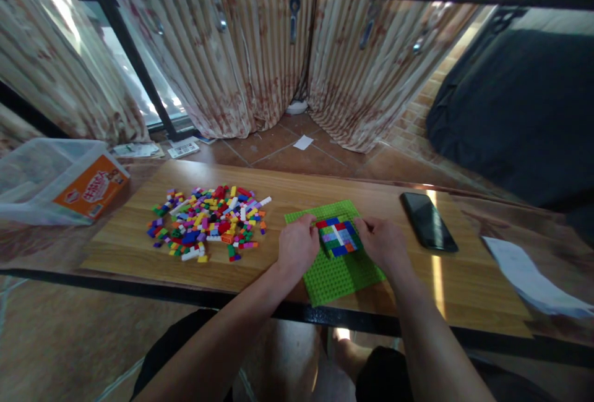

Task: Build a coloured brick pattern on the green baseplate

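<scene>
A green studded baseplate point(334, 279) lies on the wooden table, turned at a slight angle. Over its upper middle is a flat panel of toy building bricks point(338, 236) in blue, red, green, white, purple and orange. My left hand point(298, 243) grips the panel's left edge with closed fingers, while my right hand point(381, 240) pinches the opposite edge. A dark shadow borders the panel; whether it is lifted off the baseplate or pressed on it, I cannot tell. To the left spreads a pile of loose toy bricks point(208, 219) in many colours.
Right of the baseplate lies a black phone point(429, 221), with white papers point(533, 275) beyond it. A clear plastic box point(60, 179) with an orange label stands at the far left. Striped curtains point(260, 62) hang behind the table point(134, 247).
</scene>
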A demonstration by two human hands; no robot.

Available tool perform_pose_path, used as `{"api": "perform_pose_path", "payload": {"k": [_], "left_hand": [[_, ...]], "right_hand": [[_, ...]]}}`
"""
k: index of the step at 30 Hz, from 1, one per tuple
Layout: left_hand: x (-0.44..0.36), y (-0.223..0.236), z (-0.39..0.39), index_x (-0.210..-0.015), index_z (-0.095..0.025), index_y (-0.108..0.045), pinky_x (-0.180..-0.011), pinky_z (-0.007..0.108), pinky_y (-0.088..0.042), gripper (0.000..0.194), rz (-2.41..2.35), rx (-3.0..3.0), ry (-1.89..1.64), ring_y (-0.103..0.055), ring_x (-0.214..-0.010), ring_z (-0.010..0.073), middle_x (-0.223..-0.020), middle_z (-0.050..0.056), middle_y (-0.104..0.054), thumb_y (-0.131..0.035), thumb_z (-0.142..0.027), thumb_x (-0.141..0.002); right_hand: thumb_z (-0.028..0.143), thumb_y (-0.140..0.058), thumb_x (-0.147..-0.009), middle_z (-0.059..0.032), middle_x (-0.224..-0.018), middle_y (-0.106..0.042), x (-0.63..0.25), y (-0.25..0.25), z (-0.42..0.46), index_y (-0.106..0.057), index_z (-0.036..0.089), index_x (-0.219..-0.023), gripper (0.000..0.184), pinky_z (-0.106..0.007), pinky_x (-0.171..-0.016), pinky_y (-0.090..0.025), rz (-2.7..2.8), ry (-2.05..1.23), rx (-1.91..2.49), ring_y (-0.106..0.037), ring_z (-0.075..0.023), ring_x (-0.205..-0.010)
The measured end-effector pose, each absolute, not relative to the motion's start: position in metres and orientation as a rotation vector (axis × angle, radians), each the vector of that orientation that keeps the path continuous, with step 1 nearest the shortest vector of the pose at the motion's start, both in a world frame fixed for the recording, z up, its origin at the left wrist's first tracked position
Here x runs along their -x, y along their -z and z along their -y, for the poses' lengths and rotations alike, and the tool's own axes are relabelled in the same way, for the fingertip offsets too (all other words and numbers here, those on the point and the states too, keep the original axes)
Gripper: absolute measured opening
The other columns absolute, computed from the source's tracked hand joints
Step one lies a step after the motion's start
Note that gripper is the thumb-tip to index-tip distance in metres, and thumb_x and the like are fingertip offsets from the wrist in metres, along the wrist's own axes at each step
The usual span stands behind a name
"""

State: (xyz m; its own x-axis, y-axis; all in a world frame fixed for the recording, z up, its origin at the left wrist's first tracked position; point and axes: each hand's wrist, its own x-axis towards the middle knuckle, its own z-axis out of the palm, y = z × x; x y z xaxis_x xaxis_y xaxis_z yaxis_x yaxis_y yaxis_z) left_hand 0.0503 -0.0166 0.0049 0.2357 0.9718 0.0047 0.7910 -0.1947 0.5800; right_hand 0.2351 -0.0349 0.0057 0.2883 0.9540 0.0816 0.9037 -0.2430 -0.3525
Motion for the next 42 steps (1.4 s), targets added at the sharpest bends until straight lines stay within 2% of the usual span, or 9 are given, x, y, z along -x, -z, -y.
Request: {"api": "perform_pose_path", "payload": {"k": [4,8,12,15,22,31,36,39,42], "left_hand": [[-0.050,-0.004,0.016,-0.124,-0.016,-0.056,-0.086,0.032,-0.051,0.039,-1.454,-1.911,-0.597,-0.067,-0.090,0.0193,-0.098,0.007,-0.072,-0.045,-0.012,-0.086],[-0.049,0.003,0.016,-0.136,-0.013,-0.045,-0.092,0.031,-0.051,0.053,-1.300,-1.815,-0.687,-0.066,-0.097,0.0175,-0.115,0.011,-0.068,-0.044,-0.006,-0.083],[-0.048,0.009,0.016,-0.141,-0.009,-0.037,-0.103,0.035,-0.046,0.064,-1.191,-1.754,-0.755,-0.061,-0.113,0.0198,-0.128,0.016,-0.061,-0.044,-0.001,-0.078],[-0.046,0.008,0.018,-0.141,-0.009,-0.038,-0.109,0.040,-0.041,0.065,-1.191,-1.778,-0.780,-0.054,-0.124,0.0236,-0.135,0.017,-0.055,-0.048,-0.004,-0.076],[-0.040,0.005,0.017,-0.141,-0.009,-0.037,-0.111,0.044,-0.039,0.074,-1.148,-1.877,-0.751,-0.049,-0.127,0.0294,-0.139,0.018,-0.050,-0.063,-0.020,-0.072],[-0.028,-0.002,0.021,-0.141,-0.010,-0.037,-0.114,0.038,-0.035,0.078,-1.078,-2.045,-0.642,-0.045,-0.131,0.0250,-0.141,0.016,-0.047,-0.050,0.000,-0.064],[-0.018,-0.007,0.022,-0.133,-0.010,-0.045,-0.098,0.040,-0.048,0.062,-1.429,-2.076,-0.525,-0.058,-0.113,0.0275,-0.124,0.017,-0.059,-0.054,-0.010,-0.072],[-0.022,-0.007,0.020,-0.122,-0.012,-0.054,-0.087,0.040,-0.053,0.044,-1.528,-2.089,-0.401,-0.066,-0.094,0.0269,-0.099,0.013,-0.068,-0.052,-0.018,-0.078],[-0.029,-0.007,0.021,-0.120,-0.016,-0.057,-0.081,0.040,-0.054,0.040,-1.541,-2.133,-0.351,-0.067,-0.088,0.0273,-0.086,0.010,-0.070,-0.050,-0.017,-0.080]], "right_hand": [[0.043,-0.037,-0.094,-0.0122,-0.069,-0.069,-0.234,-0.002,0.033,-0.070,0.020,-0.071,0.046,-0.033,-0.057,-0.033,1.755,-0.186,2.282,-0.062,-0.0241,-0.064],[0.044,-0.034,-0.096,-0.0142,-0.079,-0.071,-0.225,-0.001,0.033,-0.071,0.018,-0.091,0.045,-0.034,-0.062,-0.039,1.778,-0.190,2.318,-0.065,-0.0260,-0.070],[0.044,-0.032,-0.097,-0.0148,-0.093,-0.072,-0.210,-0.003,0.036,-0.065,0.016,-0.112,0.046,-0.035,-0.072,-0.044,1.803,-0.270,2.356,-0.067,-0.0265,-0.084],[0.044,-0.031,-0.098,-0.0139,-0.098,-0.072,-0.204,-0.004,0.036,-0.062,0.018,-0.119,0.046,-0.035,-0.075,-0.045,1.841,-0.312,2.366,-0.068,-0.0264,-0.089],[0.047,-0.036,-0.095,-0.0132,-0.089,-0.073,-0.207,0.003,0.030,-0.068,0.018,-0.110,0.045,-0.033,-0.069,-0.044,1.872,-0.300,2.339,-0.068,-0.0264,-0.082],[0.047,-0.038,-0.093,-0.0121,-0.076,-0.072,-0.226,-0.002,0.033,-0.074,0.021,-0.081,0.046,-0.032,-0.060,-0.039,1.803,-0.204,2.396,-0.066,-0.0256,-0.072],[0.041,-0.047,-0.088,-0.0090,-0.087,-0.073,-0.225,-0.002,0.032,-0.074,0.020,-0.090,0.034,-0.030,-0.063,-0.040,1.723,-0.238,2.196,-0.065,-0.0216,-0.072],[0.042,-0.046,-0.089,-0.0067,-0.082,-0.072,-0.219,-0.003,0.032,-0.073,0.021,-0.089,0.035,-0.029,-0.062,-0.040,1.751,-0.306,2.109,-0.063,-0.0197,-0.070],[0.044,-0.043,-0.090,-0.0063,-0.075,-0.071,-0.219,-0.004,0.032,-0.073,0.021,-0.085,0.038,-0.029,-0.059,-0.038,1.775,-0.325,2.164,-0.063,-0.0205,-0.068]]}}
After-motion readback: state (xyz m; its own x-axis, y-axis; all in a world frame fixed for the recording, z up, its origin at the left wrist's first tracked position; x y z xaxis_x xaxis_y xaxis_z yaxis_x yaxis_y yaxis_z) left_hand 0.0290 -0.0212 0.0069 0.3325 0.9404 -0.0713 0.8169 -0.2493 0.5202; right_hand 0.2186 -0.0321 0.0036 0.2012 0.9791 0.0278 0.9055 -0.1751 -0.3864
